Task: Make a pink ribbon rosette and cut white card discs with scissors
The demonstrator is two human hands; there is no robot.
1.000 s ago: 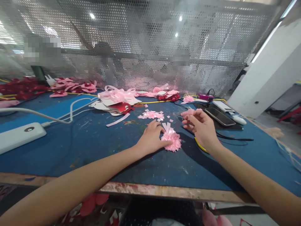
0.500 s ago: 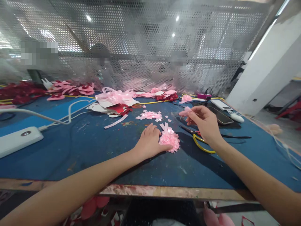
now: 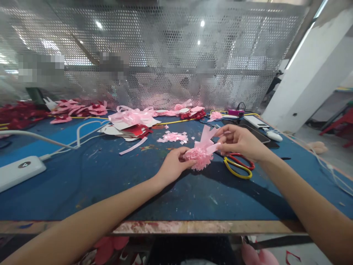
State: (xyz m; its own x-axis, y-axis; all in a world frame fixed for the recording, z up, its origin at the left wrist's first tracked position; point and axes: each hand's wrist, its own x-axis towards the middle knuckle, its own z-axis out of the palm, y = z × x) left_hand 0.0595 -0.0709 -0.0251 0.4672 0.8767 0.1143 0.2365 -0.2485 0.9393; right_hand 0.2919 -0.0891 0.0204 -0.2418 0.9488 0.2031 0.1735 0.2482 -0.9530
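So from the head view, the left hand (image 3: 172,167) was clamped on the left side of the fluffy pink flower (image 3: 200,158), thumb across its near side. The flower was between the two hands, over the middle of the blue table (image 3: 110,191). Pale pink ribbon ends (image 3: 207,137) stuck up from its far and right sides, and the right hand (image 3: 238,141) had one end pinched between thumb and fingers. Hands were close but not touching. Couldn't tell if the flower's underside sat on the table

For that hold, imo the left grip needed to be firm low down but light on the ruffles, since they looked easy to crush. The right hand was best off handling the ribbon by its tip, slow and flat, as a hard tug could've creased it or twisted the flower

Edges: the near wooden edge (image 3: 165,227) was well apart from both hands, so the roomiest side for moving seemed to be the near one. Scissors (image 3: 237,175) lay just beside the right hand, under its near side, easy to knock. The phone (image 3: 257,134) was farther right, and small pink scraps (image 3: 174,137) were on the far side of the left hand, so a wide sweep probably would've scattered them
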